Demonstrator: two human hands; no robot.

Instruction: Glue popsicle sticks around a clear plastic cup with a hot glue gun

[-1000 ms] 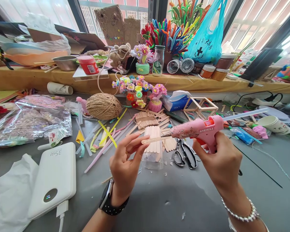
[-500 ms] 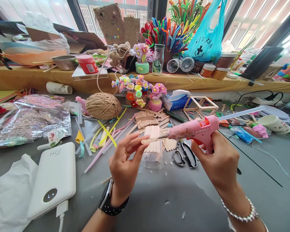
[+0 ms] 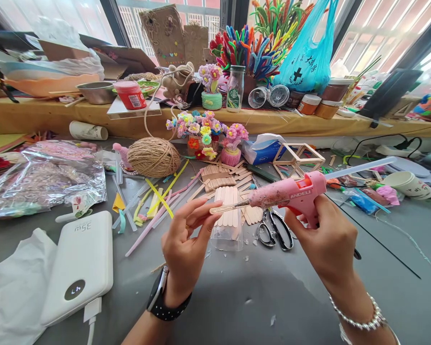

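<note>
Between thumb and fingers, my left hand (image 3: 187, 235) pinches a wooden craft stick (image 3: 222, 209), held roughly level above the table. My right hand (image 3: 325, 235) is wrapped round the handle of a pink glue gun (image 3: 290, 191), with a clear glue stick (image 3: 362, 166) jutting from its back. The gun's metal nozzle is at the craft stick, right of my left fingertips. Beneath and behind lies a row of craft sticks (image 3: 227, 196) on a clear plastic piece (image 3: 227, 243). Black-handled scissors (image 3: 275, 230) rest under the glue gun.
A white power bank (image 3: 81, 268) with a cable lies at left, near a plastic bag (image 3: 46, 177). Behind are a twine ball (image 3: 153, 158), fuzzy flowers (image 3: 233, 136) and a wooden stick frame (image 3: 298, 160). A crowded ledge (image 3: 129, 120) runs along the windows.
My right hand and the glue gun have shifted very slightly to the right. My left hand keeps its pinch on the craft stick in nearly the same place.
</note>
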